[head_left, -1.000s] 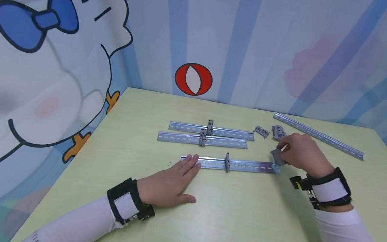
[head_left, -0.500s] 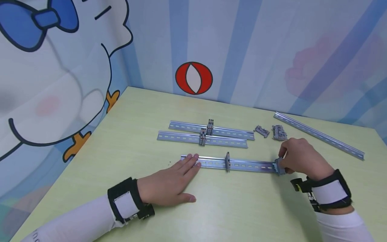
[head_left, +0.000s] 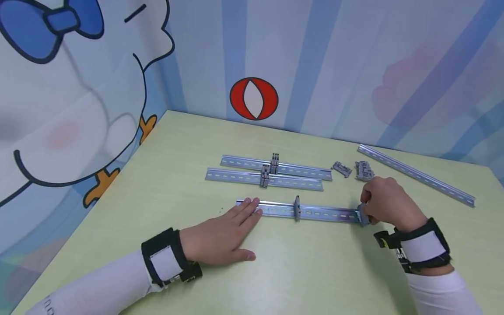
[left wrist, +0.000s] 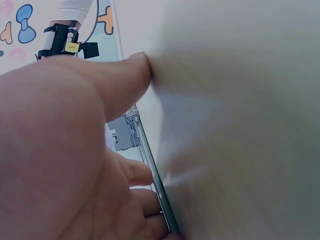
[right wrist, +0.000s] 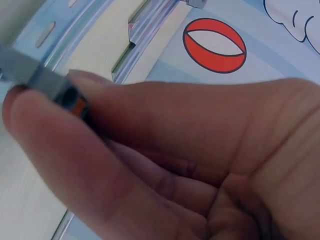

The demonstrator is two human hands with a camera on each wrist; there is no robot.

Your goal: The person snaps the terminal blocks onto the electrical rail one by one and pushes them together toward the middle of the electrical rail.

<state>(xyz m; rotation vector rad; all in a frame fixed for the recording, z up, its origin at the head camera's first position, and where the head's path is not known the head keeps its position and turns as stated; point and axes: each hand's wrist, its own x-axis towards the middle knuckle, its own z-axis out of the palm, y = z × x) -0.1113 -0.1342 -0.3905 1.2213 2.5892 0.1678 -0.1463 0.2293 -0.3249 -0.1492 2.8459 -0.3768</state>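
Observation:
Flat on the left end of the nearest slotted metal DIN rail (head_left: 323, 213) lies my left hand (head_left: 220, 239), fingers straight and thumb spread on the table. A single grey terminal block (head_left: 297, 208) stands upright across that rail near its middle; the left wrist view shows this block (left wrist: 125, 134) beyond the thumb. My right hand (head_left: 390, 204) pinches another grey terminal block (head_left: 363, 215) between thumb and forefinger, right at the rail's right end. In the right wrist view the pinched block (right wrist: 47, 82) is partly hidden by the fingertips.
Two more DIN rails, a far one (head_left: 244, 162) and a nearer one (head_left: 228, 175), each carry a few blocks. Loose terminal blocks (head_left: 364, 171) and a smaller grey piece (head_left: 341, 169) lie at the right. A bare rail (head_left: 417, 175) slants near the printed back wall (head_left: 315, 65).
My right hand has brought the pinched terminal block down from just above the rail's right end to that end. My left hand has stayed in place on the rail.

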